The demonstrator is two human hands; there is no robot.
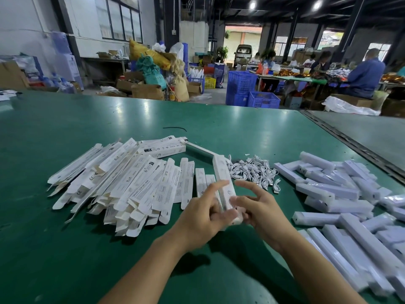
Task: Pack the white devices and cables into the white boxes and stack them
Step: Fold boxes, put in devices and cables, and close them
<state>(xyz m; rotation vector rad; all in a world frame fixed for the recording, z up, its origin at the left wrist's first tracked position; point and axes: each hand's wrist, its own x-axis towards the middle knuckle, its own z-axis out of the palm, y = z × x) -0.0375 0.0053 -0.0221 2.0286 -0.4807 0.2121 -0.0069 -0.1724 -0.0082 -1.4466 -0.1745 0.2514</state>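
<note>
Reading labels: "SMART SENSOR LAMP" runs in dark print along several flat white cardboard boxes (131,183). CE marks show on others, and one at the back of the heap carries "RoHS". The smaller print is too fine to read.
Held box: a long white cardboard box (223,178), erected and square in section, points away from the person over the green worktop (65,132). Its near end is in both hands and its far end reaches toward the cables. A small round mark near the hands is unreadable.
Left grip: the left hand (201,213) clasps the box's near end, forefinger stretched along its left face.
Right grip: the right hand (263,211) pinches the same end with thumb and lower fingers, while forefinger and middle finger arch loosely above. Blur hides whether the end flap is closed.
Cables: thin white cables (252,170), coiled, lie in a tangled heap just beyond the right hand.
Devices: white bar-shaped devices (335,191) in glossy clear wrap lie heaped on the right.
Flat boxes: matte card, fanned in an overlapping heap on the left, with tuck flaps open and brown inner card showing.
</note>
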